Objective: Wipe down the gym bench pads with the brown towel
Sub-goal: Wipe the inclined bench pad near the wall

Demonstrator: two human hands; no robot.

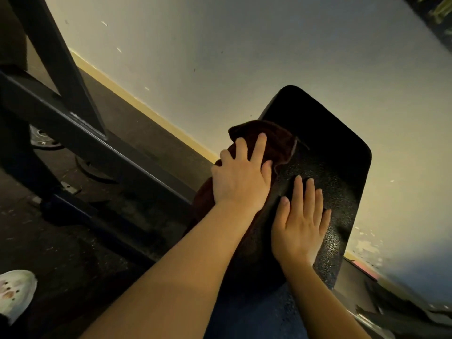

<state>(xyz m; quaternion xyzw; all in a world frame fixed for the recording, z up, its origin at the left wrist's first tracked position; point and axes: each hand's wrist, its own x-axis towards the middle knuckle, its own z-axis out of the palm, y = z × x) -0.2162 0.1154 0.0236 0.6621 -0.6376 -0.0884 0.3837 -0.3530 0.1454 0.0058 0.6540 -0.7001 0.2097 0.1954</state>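
Left hand (241, 178): laid on the brown towel (271, 140), fingers (259, 145) spread and bent over the bunched cloth, pressing it against the pad's left edge.
Right hand (300, 222): flat on the bench pad (342, 167), fingers (310, 192) straight and close together, holding nothing.
Brown towel: dark, crumpled in a mound under and beyond the left fingers; lower part draped down the pad's left side below the left wrist; one hemmed corner lying on the pad just ahead of the right fingers.
Bench pad: black, pebbled surface, rounded far corners, extending away past both sets of fingers toward the wall (244, 57).
Blue pad section (256, 314): nearer than both hands, between the two forearms, partly hidden.
Metal frame (73, 123): dark beams, well left of the left fingers, standing on the dark floor (73, 241).
Weight plate (46, 140): behind the frame, on the floor.
Shoe (14, 294): pale, at the lower left corner, far from the fingers.
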